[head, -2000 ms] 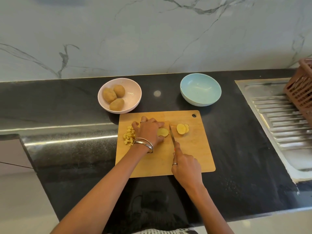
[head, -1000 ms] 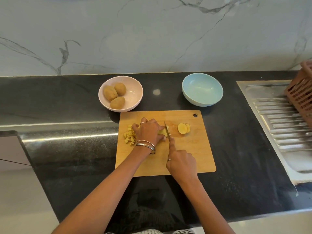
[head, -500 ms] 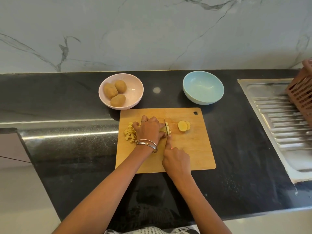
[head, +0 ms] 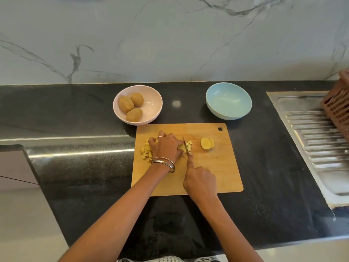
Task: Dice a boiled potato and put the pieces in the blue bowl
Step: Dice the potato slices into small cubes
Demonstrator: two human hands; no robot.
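Wooden cutting board [head: 213,174] at frame centre carries the potato [head: 181,147], pinned by the left hand [head: 167,146]; the right hand [head: 200,181] grips the knife [head: 186,146]. Fingertips should stay curled back, cuts evenly spaced; blue bowl [head: 228,100] waits upper right
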